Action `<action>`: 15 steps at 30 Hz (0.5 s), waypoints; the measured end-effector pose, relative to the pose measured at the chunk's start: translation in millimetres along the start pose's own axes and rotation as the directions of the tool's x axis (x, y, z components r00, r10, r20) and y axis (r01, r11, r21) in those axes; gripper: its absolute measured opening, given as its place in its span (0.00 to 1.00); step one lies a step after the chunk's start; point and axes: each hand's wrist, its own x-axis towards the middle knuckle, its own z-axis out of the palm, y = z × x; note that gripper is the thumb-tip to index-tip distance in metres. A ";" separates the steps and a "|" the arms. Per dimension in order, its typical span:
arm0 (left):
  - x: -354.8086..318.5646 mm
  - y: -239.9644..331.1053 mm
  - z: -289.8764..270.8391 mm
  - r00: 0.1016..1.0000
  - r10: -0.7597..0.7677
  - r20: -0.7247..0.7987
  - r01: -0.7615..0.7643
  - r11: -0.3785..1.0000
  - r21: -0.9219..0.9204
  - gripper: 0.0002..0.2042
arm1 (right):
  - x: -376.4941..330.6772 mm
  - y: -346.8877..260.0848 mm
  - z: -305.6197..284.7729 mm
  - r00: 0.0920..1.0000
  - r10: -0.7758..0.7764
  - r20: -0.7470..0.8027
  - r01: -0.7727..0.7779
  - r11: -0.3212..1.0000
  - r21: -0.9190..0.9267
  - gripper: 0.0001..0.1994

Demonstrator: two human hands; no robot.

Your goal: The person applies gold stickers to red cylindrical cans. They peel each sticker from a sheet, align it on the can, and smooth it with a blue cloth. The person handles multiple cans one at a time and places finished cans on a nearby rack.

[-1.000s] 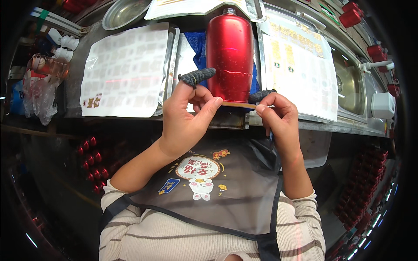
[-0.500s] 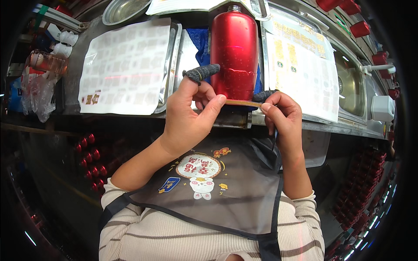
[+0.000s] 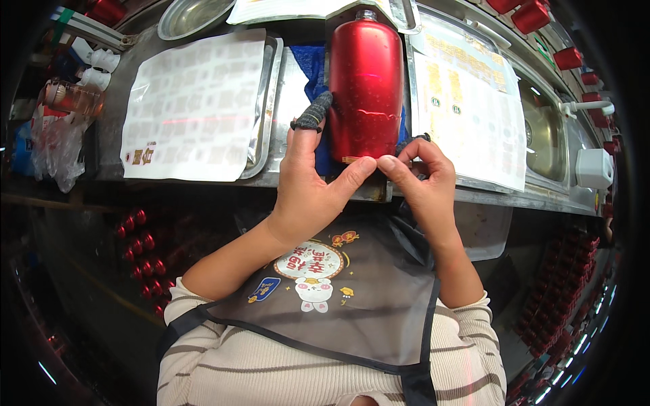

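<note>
A red metal cylinder (image 3: 365, 88) lies on a blue cloth (image 3: 313, 64) in a steel tray (image 3: 284, 88), its base toward me. My left hand (image 3: 308, 193) and my right hand (image 3: 423, 179) meet at that base, thumb tips touching. Between them they pinch a thin gold sticker strip (image 3: 351, 160) against the cylinder's lower edge. A grey knitted finger cover (image 3: 313, 114) on my left index finger rests against the cylinder's left side. A dark cover on my right index finger is partly hidden behind that hand.
A white sticker sheet (image 3: 196, 101) lies in a tray to the left, another printed sheet (image 3: 467, 101) to the right. A steel bowl (image 3: 193, 13) sits at the back, a sink (image 3: 542, 128) far right, a plastic bag (image 3: 54, 142) far left. Red caps (image 3: 535, 13) line the back.
The strip was stretched between my two hands below the cylinder. Now my hands have closed together, and only a short piece of it shows at the cylinder's base.
</note>
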 end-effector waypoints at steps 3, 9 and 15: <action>0.6 1.9 -4.0 0.991 -0.082 0.106 0.082 0.997 0.006 0.36 | 1.5 -3.9 1.8 1.000 -0.005 -0.014 0.004 0.997 -0.074 0.19; -1.0 -7.2 -8.9 0.994 -0.085 0.075 0.096 0.982 -0.161 0.28 | -1.7 -5.2 1.0 1.000 0.015 -0.006 -0.016 0.999 -0.042 0.18; -3.8 -8.4 -10.5 0.994 -0.081 0.072 0.091 0.984 -0.156 0.29 | -0.4 -5.1 0.7 0.999 0.034 -0.012 -0.034 0.999 0.027 0.16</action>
